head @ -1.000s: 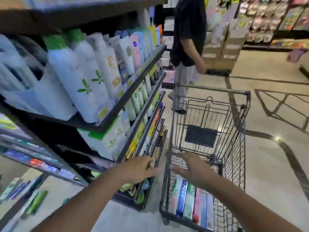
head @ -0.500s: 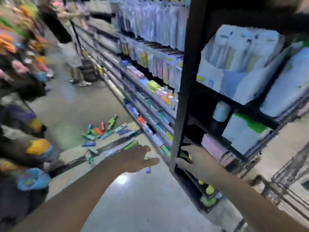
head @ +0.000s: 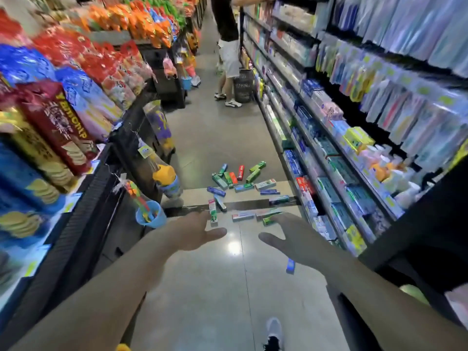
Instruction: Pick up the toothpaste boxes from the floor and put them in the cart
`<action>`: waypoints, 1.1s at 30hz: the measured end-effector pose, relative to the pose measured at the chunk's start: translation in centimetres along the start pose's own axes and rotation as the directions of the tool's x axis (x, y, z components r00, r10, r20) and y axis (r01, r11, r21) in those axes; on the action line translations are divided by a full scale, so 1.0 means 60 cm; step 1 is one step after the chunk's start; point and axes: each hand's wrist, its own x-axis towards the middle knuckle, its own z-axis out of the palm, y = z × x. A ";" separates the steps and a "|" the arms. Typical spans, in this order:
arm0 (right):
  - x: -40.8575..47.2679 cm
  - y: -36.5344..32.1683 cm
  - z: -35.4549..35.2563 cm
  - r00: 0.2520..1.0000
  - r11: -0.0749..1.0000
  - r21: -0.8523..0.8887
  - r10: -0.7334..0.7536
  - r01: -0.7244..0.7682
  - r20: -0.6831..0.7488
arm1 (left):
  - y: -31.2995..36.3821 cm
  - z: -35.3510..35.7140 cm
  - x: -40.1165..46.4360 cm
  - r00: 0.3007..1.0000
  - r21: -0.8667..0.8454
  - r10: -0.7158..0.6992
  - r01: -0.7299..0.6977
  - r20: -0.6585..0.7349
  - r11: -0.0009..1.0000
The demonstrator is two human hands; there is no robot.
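Observation:
Several toothpaste boxes (head: 243, 187) in green, red, blue and white lie scattered on the aisle floor ahead of me. One lone blue box (head: 290, 265) lies closer, under my right forearm. My left hand (head: 192, 230) and my right hand (head: 291, 236) are stretched forward at waist height, both empty with fingers spread, well above and short of the pile. The cart is out of view.
Snack shelves (head: 63, 117) line the left side, with a blue toy bucket (head: 149, 216) hanging into the aisle. Toothpaste and toothbrush shelves (head: 354, 148) run along the right. A person (head: 228, 51) stands farther down beside a black basket (head: 243, 86). My shoe (head: 274, 330) shows below.
My view has swung from the cart, past the shelf end, into the aisle. The box pile now lies straight ahead. Both hands left the cart and stay empty.

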 end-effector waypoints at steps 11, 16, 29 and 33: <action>0.325 0.058 -0.092 0.990 0.997 0.003 -0.077 0.078 0.121 | 0.007 -0.120 0.230 0.989 -0.120 -0.146 0.144 -0.008 0.982; 0.447 0.084 -0.102 0.983 0.996 -0.047 -0.062 0.071 0.174 | -0.011 -0.166 0.319 0.992 -0.142 -0.127 0.126 0.003 0.982; 0.844 0.086 -0.116 0.978 0.990 -0.140 0.014 0.015 0.206 | -0.186 -0.272 0.705 0.979 -0.115 -0.160 0.174 0.123 0.978; 0.944 0.092 -0.114 0.979 0.991 -0.129 0.051 -0.026 0.197 | -0.216 -0.319 0.819 0.979 -0.079 -0.121 0.135 0.165 0.988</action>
